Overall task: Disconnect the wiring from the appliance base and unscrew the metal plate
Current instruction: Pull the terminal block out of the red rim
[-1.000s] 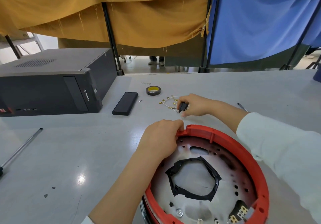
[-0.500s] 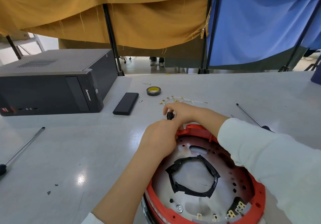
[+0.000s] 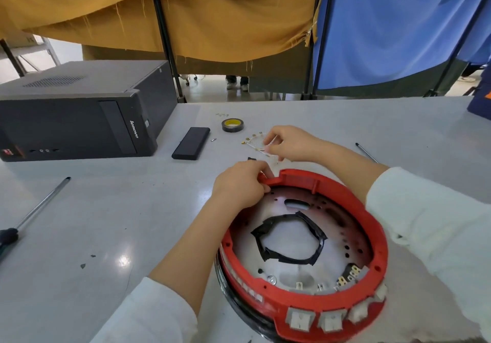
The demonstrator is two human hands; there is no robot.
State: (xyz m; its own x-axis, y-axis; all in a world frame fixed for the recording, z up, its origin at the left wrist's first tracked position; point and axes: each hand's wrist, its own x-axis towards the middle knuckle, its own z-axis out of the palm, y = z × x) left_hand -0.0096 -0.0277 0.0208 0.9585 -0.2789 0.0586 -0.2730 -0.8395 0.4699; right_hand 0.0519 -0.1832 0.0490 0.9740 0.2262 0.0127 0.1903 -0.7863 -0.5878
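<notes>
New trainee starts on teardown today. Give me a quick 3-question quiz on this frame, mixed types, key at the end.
1. True or false: the left hand grips the far rim of the red appliance base.
2. Multiple choice: where is the tape roll? A) inside the base B) on the table beyond the wire bundle C) on top of the computer case
3. Fill in: the right hand pinches the ____.

Key: 1 true; 2 B; 3 wire bundle.
</notes>
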